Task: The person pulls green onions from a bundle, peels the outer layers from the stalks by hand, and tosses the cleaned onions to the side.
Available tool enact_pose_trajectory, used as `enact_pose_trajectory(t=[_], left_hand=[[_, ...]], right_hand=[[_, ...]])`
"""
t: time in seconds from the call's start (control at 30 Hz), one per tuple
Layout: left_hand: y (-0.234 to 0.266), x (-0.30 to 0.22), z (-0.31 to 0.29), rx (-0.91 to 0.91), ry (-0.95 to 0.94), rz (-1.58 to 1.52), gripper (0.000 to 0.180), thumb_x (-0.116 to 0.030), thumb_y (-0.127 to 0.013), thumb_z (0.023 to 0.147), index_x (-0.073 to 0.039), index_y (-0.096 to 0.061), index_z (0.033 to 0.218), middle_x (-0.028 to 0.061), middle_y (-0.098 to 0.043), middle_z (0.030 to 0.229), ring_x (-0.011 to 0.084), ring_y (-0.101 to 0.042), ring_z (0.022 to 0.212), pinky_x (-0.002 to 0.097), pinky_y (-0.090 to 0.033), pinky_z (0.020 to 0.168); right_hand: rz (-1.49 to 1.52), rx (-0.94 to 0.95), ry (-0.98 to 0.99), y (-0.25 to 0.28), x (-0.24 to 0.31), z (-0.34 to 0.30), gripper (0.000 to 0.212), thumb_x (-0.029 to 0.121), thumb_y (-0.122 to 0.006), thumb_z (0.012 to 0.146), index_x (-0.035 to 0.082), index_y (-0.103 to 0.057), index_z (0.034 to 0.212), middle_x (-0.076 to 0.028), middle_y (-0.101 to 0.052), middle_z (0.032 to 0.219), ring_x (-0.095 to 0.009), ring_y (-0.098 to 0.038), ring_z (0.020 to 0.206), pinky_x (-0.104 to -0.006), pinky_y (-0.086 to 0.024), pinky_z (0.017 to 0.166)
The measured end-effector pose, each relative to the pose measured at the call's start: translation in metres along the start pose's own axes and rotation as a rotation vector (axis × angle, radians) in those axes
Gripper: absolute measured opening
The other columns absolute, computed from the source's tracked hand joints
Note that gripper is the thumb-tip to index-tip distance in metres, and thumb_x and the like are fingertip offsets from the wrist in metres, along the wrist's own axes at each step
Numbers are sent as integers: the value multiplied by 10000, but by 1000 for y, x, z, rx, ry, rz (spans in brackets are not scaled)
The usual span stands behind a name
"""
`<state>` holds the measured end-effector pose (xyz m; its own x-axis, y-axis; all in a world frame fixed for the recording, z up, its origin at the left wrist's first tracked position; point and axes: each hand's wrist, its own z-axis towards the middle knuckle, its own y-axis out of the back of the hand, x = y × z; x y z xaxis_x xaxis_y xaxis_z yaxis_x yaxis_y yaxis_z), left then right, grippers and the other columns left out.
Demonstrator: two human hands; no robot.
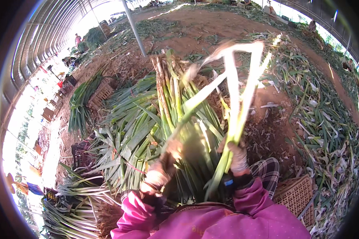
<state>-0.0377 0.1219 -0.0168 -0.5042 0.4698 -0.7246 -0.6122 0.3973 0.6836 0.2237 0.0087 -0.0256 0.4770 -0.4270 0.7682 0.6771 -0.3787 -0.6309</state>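
My right hand point(238, 157), in a pale, dirty glove, is closed around the lower part of long green onions point(240, 119). Their pale ends rise blurred and seem bent over at the top. A loose onion leaf point(199, 97) slants from there down to my gloved left hand point(159, 173), whose fingers look closed on its lower end, though motion smears them. Between and beyond my hands stand upright green onions point(165, 91) with browned outer skins. Against my left side leans a thick heap of green onions point(127, 139), leaves toward me.
Stripped leaves point(323, 119) cover the ground on the right. A tan plastic crate point(297, 195) stands by my right side, another crate point(101, 93) at the far left. Pale-stemmed onions point(71, 207) lie near left. A metal post point(134, 28) rises ahead; a person point(77, 40) is far left.
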Motion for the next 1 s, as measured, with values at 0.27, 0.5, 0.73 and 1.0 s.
enact_pose_trajectory(t=[0.27,0.5,0.73,1.0], left_hand=[[17,20,41,281,105,-37,693,-104,-644,711,-64,-362,1343,144,-611,1045,236,-617,906,337,-476,757],[16,43,98,136,-61,466,497,-360,-628,728,-72,-474,1103,164,-619,767,366,-611,720,478,-472,596],[28,64,187,113,28,611,480,-412,-552,792,-74,-479,1125,181,-624,783,376,-615,700,487,-476,595],[29,52,276,35,-6,536,390,-375,-545,812,-29,-508,988,215,-627,810,393,-614,751,492,-466,639]], right_hand=[[-161,-163,-54,11,-9,66,351,96,-728,675,24,-582,986,-77,-607,765,-188,-601,668,-307,-521,607],[-152,37,-394,0,-189,108,220,17,-686,709,30,-622,919,-58,-641,812,-150,-599,704,-296,-507,616],[-798,-178,-249,-56,-208,138,284,271,-718,655,52,-649,821,-48,-652,710,-142,-595,632,-286,-477,597],[-1051,16,-544,-48,-223,143,509,371,-719,611,11,-618,957,-233,-621,963,-343,-607,887,-393,-482,806]])
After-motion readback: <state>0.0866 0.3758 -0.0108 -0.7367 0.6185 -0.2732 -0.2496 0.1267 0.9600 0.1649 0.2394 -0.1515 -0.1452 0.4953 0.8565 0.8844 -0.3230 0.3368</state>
